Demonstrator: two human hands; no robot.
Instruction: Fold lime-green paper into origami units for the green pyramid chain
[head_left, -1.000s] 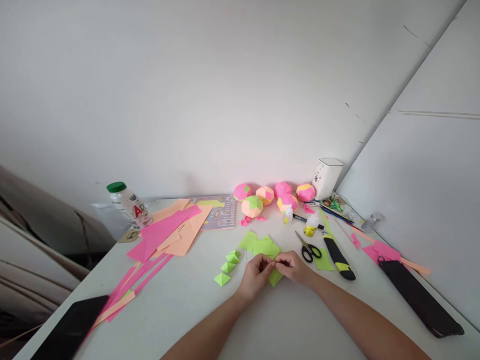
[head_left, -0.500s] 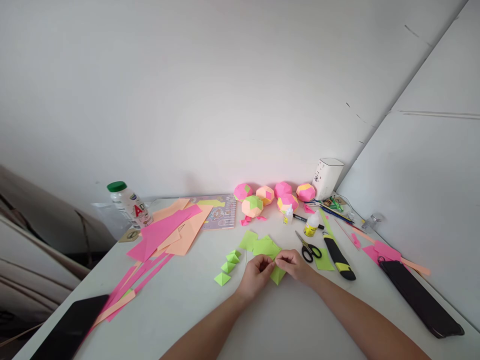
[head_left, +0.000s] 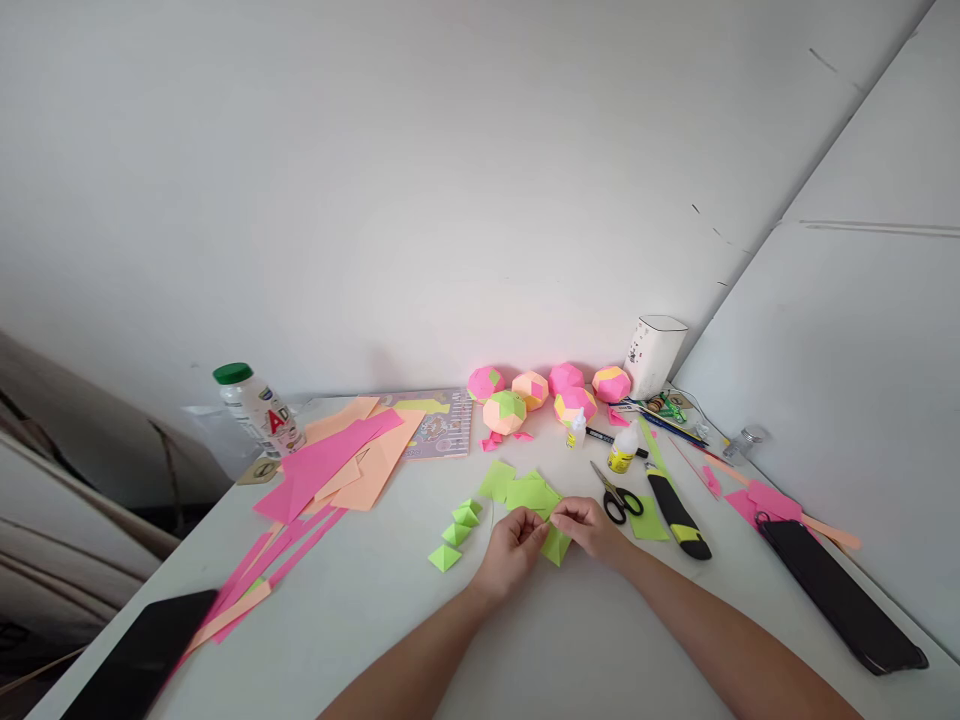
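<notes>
Both hands meet at the middle of the table over a piece of green paper [head_left: 556,547], whose creased lower part shows between them. My left hand [head_left: 516,548] pinches it from the left with curled fingers. From the right, my right hand [head_left: 587,527] pinches its upper edge with thumb and forefinger; the fingertips of the two hands nearly touch. Just beyond lie flat green paper squares [head_left: 525,492], overlapping. Left of my left hand, several small folded green paper pieces [head_left: 456,532] stand in a row. Black-handled scissors [head_left: 619,500] lie right of my right hand.
Several faceted paper balls [head_left: 504,412] sit by the wall, with a glue bottle [head_left: 622,450] in front. A utility knife [head_left: 678,515] and a black pouch [head_left: 840,595] lie right. At left are pink and orange sheets [head_left: 330,465], a white bottle [head_left: 259,410] and a dark phone [head_left: 142,655].
The green paper between my hands has shifted and tilted very slightly. Both hands keep their pinch in nearly the same place; the things around them have not moved.
</notes>
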